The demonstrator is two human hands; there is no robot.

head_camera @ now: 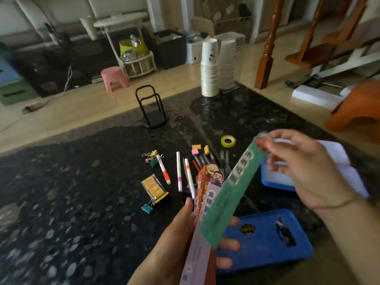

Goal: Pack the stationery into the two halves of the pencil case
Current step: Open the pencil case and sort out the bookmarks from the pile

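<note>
Case (267, 241) sits lower right; my left hand (185, 233) grips bookmarks (205, 194), right fingers (273, 145) pinch the green one (232, 186), which I reckon could slip.

On the dark speckled stone tabletop (82, 202), the white pens (178, 171) lie side by side at the centre. Left of them sit the coloured binder clips (151, 158), with the clear packet of yellow erasers (153, 188) nearer the person. The yellow tape roll (228, 140) lies behind and to the right. The blue plastic pencil-case half (267, 237) lies nearest, at right; the stacked white paper cups (209, 68) stand at the far edge.
</note>
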